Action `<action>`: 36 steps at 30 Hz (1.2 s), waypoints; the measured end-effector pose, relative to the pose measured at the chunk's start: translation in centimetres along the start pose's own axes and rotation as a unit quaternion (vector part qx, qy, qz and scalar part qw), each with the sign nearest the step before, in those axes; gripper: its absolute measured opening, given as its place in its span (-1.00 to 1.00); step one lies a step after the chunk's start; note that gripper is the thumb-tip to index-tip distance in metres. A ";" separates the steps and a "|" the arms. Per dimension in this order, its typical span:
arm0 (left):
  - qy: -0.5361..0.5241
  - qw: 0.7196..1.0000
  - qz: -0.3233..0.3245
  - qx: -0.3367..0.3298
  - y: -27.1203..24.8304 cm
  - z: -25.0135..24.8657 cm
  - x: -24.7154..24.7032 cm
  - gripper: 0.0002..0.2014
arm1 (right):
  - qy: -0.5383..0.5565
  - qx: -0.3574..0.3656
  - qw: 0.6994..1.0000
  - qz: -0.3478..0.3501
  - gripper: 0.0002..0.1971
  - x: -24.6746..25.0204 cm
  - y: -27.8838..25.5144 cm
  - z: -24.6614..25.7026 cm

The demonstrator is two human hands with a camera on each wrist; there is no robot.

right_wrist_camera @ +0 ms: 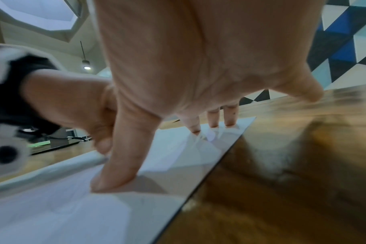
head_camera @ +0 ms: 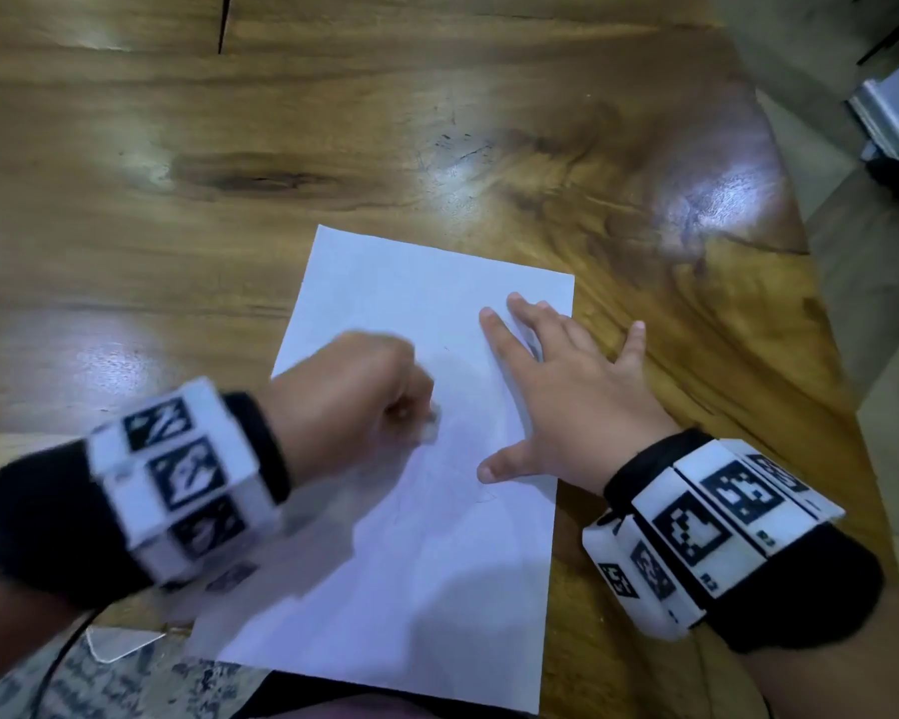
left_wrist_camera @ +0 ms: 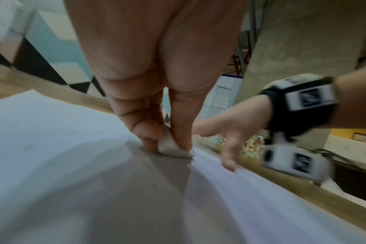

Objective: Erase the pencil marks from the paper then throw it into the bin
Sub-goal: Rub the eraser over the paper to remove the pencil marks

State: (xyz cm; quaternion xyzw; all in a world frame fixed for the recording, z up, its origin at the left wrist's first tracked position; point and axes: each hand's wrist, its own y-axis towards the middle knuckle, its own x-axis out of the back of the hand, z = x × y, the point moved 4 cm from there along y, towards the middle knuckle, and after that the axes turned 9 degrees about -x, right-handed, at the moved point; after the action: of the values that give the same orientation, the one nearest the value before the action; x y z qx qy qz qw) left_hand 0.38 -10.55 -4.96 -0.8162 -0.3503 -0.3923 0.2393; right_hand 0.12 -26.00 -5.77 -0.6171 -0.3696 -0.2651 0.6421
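**Erasing under way, binning not yet begun**

The left hand (head_camera: 354,402) is pinching a small white eraser (left_wrist_camera: 173,148) between thumb and curled fingers and pressing it down onto the paper (head_camera: 385,563); the blur around that hand suggests it is rubbing. The right hand (head_camera: 567,391) is lying flat with fingers spread, holding nothing, its thumb and fingertips pinning the sheet near its right edge. The paper is lying flat on the table (head_camera: 177,199), close to the near edge. Faint pencil lines (head_camera: 437,490) are showing below the eraser, so the erasing looks only partly finished. What is left, as far as I can judge: clearing those marks, then picking up the sheet and dropping it in the bin, which is not appearing in any view.
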 end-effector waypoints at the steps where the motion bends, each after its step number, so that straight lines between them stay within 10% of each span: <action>1: -0.016 1.000 0.025 -0.001 -1.0 -0.2 -0.4 -0.84 | 0.001 0.000 1.000 0.000 0.26 0.0 0.0 0.0; 8: 0.014 0.996 -0.046 0.082 3.8 1.5 2.2 -0.89 | 0.000 -0.008 1.000 0.010 0.26 0.1 -0.1 0.3; 17: -0.014 0.998 0.065 0.023 -1.2 0.5 0.0 -0.84 | 0.005 -0.010 1.000 0.015 0.27 0.1 -0.1 0.3; 23: 0.025 0.998 -0.036 0.042 3.1 1.0 1.8 -0.87 | 0.006 -0.015 1.000 0.020 0.27 0.1 -0.1 0.4; 30: -0.020 0.997 0.074 -0.020 -1.1 -0.1 -0.4 -0.86 | 0.014 -0.016 0.999 0.030 0.26 0.1 -0.3 0.5; 36: 0.031 0.999 0.006 0.009 4.0 0.0 1.1 -0.89 | 0.009 -0.024 0.999 0.028 0.27 0.1 -0.2 0.5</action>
State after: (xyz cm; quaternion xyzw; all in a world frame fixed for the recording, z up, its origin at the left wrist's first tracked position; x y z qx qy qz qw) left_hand 3.94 -12.70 -4.57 -0.8036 -0.3407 -0.4132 0.2596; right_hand -0.05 -25.49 -5.62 -0.6404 -0.3401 -0.2614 0.6371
